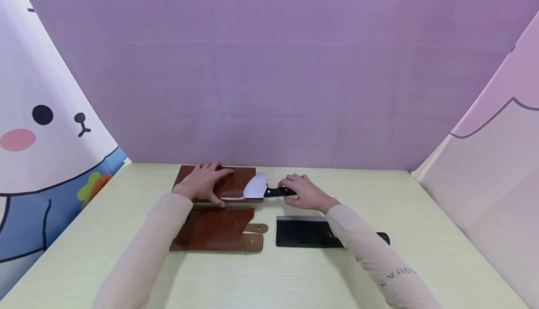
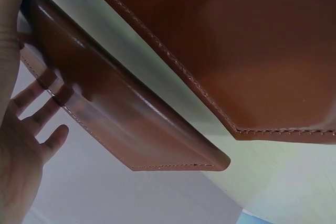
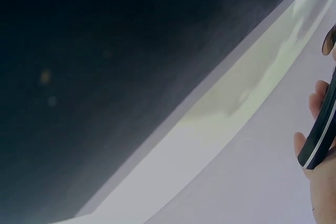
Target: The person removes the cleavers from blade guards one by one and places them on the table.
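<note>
A cleaver has its pale blade (image 1: 255, 186) partly inside the rear brown leather sheath (image 1: 246, 175), with its broad heel exposed. My right hand (image 1: 306, 193) grips the black riveted handle (image 1: 273, 192); the handle (image 3: 319, 129) also shows in the right wrist view. My left hand (image 1: 203, 182) holds the rear sheath across its width, thumb by the near edge and fingers over the top. In the left wrist view, fingertips meet the stitched edge of that sheath (image 2: 136, 124). How far the blade reaches inside is hidden.
Nearer me lies a second brown sheath (image 1: 219, 229) with a snap strap (image 1: 255, 228). To its right, under my right forearm, is a black sheath (image 1: 307, 233) with a dark handle end (image 1: 383, 238) protruding. A purple wall (image 1: 269, 89) bounds the table's back.
</note>
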Demonstrator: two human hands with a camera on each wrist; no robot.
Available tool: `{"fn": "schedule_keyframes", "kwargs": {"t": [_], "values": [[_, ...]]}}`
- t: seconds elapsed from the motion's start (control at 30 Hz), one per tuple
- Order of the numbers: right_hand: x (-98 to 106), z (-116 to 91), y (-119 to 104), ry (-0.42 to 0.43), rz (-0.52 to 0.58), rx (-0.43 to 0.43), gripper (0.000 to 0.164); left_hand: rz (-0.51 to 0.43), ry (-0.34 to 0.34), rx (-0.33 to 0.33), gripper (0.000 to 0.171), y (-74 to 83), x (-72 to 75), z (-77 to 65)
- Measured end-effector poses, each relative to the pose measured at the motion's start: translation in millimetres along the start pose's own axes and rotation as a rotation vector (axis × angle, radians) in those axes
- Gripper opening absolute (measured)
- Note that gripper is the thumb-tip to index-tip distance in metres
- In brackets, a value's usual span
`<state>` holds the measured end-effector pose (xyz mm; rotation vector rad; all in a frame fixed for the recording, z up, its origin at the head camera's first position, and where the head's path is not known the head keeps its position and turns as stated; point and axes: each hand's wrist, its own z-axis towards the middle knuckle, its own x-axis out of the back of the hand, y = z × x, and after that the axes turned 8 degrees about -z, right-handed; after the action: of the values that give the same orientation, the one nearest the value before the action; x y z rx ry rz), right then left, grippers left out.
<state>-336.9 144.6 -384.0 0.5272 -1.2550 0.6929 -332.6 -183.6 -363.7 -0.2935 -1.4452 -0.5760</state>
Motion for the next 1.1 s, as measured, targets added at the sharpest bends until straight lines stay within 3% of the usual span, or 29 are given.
{"fn": "schedule_keyframes", "kwargs": {"t": [1.1], "values": [[2.8,-13.6,10.9,0.023,-0.002,0.009,0.027,0.0,-0.003,-0.009,0.098,-3.3,-0.9,-1.7]]}}
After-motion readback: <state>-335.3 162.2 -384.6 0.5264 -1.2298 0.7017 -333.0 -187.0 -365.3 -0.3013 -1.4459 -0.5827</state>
